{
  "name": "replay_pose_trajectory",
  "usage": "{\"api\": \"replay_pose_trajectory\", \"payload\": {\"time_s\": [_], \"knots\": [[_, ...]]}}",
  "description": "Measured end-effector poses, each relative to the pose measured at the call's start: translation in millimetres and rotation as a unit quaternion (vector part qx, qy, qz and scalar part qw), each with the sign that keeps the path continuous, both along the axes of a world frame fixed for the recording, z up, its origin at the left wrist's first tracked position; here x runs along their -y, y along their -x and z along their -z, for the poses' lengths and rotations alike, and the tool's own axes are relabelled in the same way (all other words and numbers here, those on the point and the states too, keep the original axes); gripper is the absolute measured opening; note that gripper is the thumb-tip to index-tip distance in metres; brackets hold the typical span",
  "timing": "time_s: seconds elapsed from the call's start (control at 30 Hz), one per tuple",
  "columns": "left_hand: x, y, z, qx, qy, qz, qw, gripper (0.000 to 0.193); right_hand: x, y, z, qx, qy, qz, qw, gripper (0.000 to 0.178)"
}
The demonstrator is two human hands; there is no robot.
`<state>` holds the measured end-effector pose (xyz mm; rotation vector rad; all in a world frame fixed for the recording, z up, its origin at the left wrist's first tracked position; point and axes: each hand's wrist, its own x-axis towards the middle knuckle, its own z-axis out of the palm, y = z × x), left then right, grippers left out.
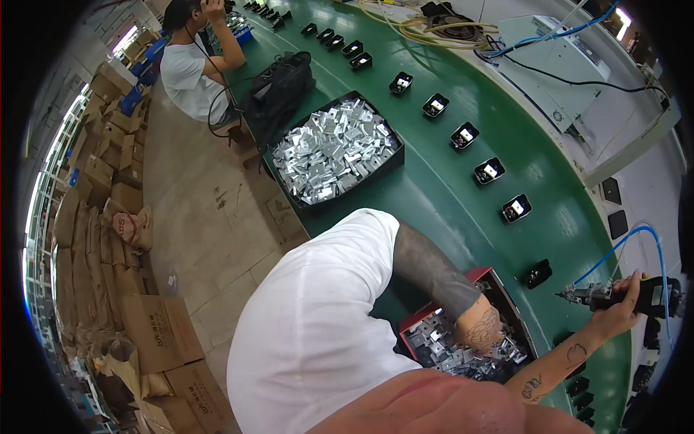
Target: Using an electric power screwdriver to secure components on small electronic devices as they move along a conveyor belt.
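My left hand reaches down into a red box heaped with small silvery metal brackets. Its fingers are buried among the pieces, so their pose is hidden. Out to the right, my right hand is closed around a power screwdriver with a black body and a metal nose pointing left. A blue hose loops beside the tool. Just left of the screwdriver's tip, a small black housing lies on the green belt.
A black bin full of metal brackets stands farther up the table by a black bag. Several black housings line the belt. A co-worker sits at the far left. Cardboard boxes are stacked along the left.
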<state>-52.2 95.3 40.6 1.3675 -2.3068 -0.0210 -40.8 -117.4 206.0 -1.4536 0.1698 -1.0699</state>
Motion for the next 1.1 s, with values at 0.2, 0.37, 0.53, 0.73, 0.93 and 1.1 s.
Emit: {"api": "replay_pose_trajectory", "payload": {"time_s": [0.2,0.37,0.53,0.73,0.93,1.1], "knots": [[14.2,-2.9,12.8,0.041,-0.068,0.032,0.996,0.014,-5.7,2.0,2.9,-0.003,-0.004,-0.038,0.999,0.016],[3.5,-6.0,-5.1,0.090,-0.109,0.017,0.990,0.010,-3.8,2.3,4.4,-0.003,-0.002,-0.030,1.000,0.015],[0.3,-7.9,-11.4,0.124,-0.129,0.010,0.984,0.008,-1.7,4.2,3.6,-0.004,0.003,-0.030,1.000,0.014],[11.1,-11.2,-2.1,0.103,-0.082,0.030,0.991,0.010,-6.2,3.6,2.3,-0.005,0.006,-0.019,1.000,0.015],[11.1,-16.1,-18.9,-0.005,-0.035,0.008,0.999,0.011,9.6,4.2,9.8,0.006,-0.002,-0.043,0.999,0.017],[3.7,-31.0,-69.9,-0.128,-0.008,-0.042,0.991,0.012,-1.5,3.5,4.8,0.007,0.004,-0.028,1.000,0.016]]}}
